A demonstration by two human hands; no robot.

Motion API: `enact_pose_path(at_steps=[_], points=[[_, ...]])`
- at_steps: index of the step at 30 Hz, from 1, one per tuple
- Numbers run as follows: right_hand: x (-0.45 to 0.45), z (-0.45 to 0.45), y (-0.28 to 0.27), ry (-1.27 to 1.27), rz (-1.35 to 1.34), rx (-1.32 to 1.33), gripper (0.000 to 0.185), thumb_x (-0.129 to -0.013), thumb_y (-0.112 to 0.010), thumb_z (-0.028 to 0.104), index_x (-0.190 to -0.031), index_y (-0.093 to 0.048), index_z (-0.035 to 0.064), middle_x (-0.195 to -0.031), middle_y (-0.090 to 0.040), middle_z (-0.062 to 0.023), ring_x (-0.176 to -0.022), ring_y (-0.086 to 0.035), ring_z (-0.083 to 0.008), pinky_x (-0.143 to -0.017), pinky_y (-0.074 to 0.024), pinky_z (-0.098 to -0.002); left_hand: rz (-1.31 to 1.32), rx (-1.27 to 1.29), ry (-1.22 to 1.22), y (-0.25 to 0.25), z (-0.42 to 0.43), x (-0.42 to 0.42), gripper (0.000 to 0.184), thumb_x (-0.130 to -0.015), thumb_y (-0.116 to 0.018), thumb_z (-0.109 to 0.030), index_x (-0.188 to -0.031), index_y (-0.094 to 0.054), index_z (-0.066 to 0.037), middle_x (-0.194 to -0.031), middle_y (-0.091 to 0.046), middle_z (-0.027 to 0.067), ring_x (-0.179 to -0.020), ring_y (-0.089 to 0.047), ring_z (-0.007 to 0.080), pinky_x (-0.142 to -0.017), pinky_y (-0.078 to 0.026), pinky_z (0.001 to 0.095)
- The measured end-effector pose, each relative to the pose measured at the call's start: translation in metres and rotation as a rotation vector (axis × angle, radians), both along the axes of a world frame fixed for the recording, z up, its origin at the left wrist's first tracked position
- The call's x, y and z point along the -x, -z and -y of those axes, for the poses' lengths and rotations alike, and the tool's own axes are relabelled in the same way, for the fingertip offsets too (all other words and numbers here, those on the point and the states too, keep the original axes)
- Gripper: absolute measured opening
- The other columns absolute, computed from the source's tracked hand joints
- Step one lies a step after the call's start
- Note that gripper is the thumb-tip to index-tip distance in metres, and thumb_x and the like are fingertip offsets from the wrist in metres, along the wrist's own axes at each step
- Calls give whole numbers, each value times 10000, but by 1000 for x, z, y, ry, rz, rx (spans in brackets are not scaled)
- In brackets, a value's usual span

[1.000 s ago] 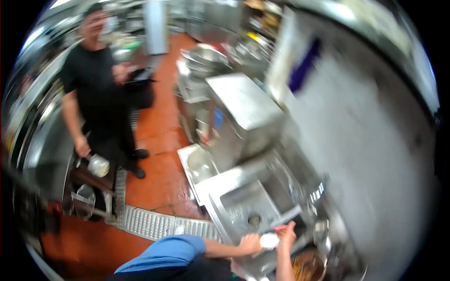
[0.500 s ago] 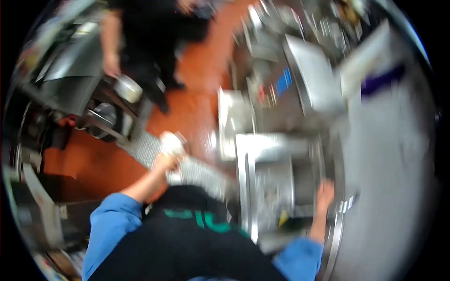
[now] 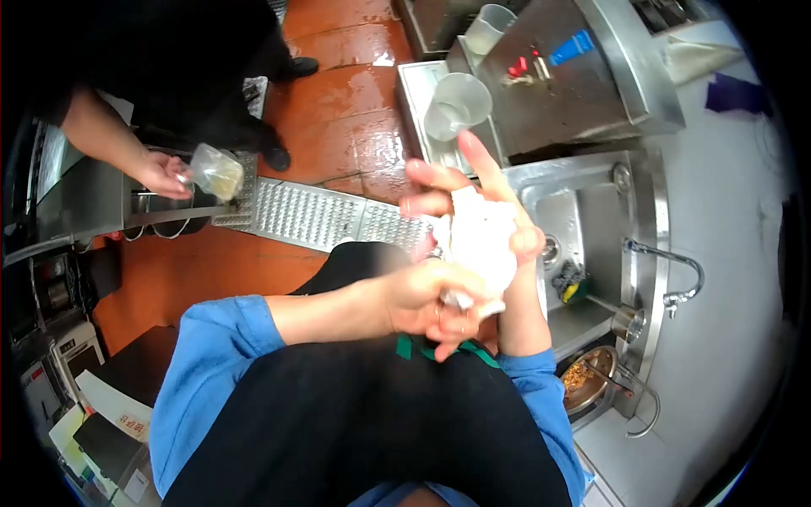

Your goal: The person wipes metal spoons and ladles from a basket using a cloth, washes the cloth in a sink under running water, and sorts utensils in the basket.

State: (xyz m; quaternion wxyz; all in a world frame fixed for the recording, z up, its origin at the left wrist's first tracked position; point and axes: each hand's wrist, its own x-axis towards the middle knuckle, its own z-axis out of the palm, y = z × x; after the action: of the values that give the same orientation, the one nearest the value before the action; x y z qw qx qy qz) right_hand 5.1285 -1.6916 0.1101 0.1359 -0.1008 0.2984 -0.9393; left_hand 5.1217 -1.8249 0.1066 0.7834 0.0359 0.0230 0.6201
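One white cloth [image 3: 480,245] sits between your left hand [image 3: 416,296], closed on it, and your right hand [image 3: 525,237], fingers spread. Those open fingers could let it slip.

A hand could dip into the sink [image 3: 601,211] near its far edge. The tap [image 3: 699,275] stands at its right edge. The scrubber [image 3: 571,281] and cup [image 3: 628,324] block its near end. Left, a person's hand [image 3: 162,175] and tub [image 3: 218,172] are in the way.
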Motion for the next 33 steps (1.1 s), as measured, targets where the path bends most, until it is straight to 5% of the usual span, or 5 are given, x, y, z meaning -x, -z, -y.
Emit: enact_pose_path(at_steps=[6,10,14,24,33], points=[[69,27,-21,-217,-424,-109,151,-794,-576,88,-780,-617,-57,-532,-547,-124,-475,-538,-239,-632,-501,-464,-56,49,-251,-15,56,51,190,-801,-611,-33,-966,-558,44,-863,-620,150,-657,-649,232,-574,-559,345],[102,10,45,-63,-57,-727,218,-855,-509,76,-982,-610,-70,-451,-419,-7,-405,-414,-97,-548,-461,-293,-366,394,-627,-6,39,99,269,-703,-691,-3,-839,-461,-38,-631,-518,63,-426,-481,104,-374,-466,287],[186,26,30,-107,94,-799,285,-915,-463,189,-1055,-600,-18,-464,-359,47,-426,-364,-44,-494,-407,-228,-511,780,-789,35,7,147,303,-674,-680,12,-822,-428,-70,-564,-416,-12,-402,-379,67,-343,-264,216],[374,7,50,48,-113,-942,270,-914,-463,194,-1091,-599,43,-492,-415,36,-407,-345,-31,-401,-325,-206,-1004,1396,-1167,107,-62,308,174,-736,-608,-112,-837,-600,30,-707,-635,102,-643,-597,189,-589,-454,345],[547,29,70,419,-16,-1270,228,-896,-485,146,-1058,-621,60,-527,-489,-14,-456,-423,-47,-449,-379,-233,-1177,1366,-1354,149,-61,496,162,-749,-591,-132,-801,-606,21,-697,-636,154,-655,-615,206,-579,-449,357]])
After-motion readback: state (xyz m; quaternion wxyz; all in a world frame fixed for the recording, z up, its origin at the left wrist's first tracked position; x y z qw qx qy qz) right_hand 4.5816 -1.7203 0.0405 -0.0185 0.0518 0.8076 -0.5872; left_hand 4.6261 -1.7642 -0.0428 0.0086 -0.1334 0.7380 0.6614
